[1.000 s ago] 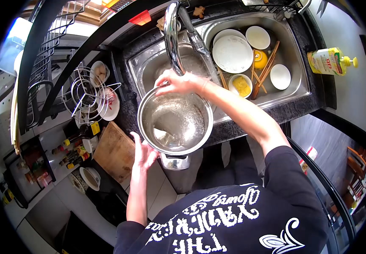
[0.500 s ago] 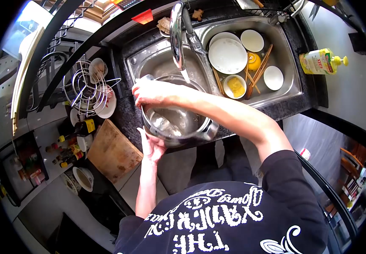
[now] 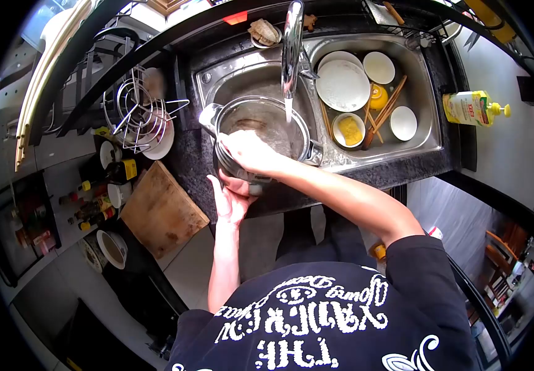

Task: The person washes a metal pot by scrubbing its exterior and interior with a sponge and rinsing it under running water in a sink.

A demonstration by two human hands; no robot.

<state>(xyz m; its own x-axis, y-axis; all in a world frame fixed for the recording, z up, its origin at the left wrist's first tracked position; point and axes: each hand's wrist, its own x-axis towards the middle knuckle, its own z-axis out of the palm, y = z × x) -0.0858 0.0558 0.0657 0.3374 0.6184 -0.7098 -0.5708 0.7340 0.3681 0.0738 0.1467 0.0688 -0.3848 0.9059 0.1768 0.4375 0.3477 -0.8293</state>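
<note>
A metal pot (image 3: 224, 117) with two side handles leans over the front edge of the left sink basin (image 3: 230, 77), below the faucet (image 3: 292, 49). Water runs from the spout into it. My left hand (image 3: 233, 201) supports the pot from underneath on its near side, thumb stretched out and the other fingers partly hidden beneath it. Over the pot's near rim, my right hand (image 3: 246, 150) reaches to the inner wall with its fingers bent together. Whether a cloth or sponge is under those fingers cannot be seen.
In the right basin lie white plates (image 3: 343, 85), bowls (image 3: 379, 68), wooden chopsticks (image 3: 394, 99) and a bowl with a yellow sponge (image 3: 350, 131). A yellow soap bottle (image 3: 471, 108) stands to the right. A wire rack (image 3: 137, 111) and a cutting board (image 3: 163, 210) are at the left.
My right hand has moved from the pot's left rim and handle to its near rim. The pot is turned a little, and its left handle now shows. My left hand stays underneath.
</note>
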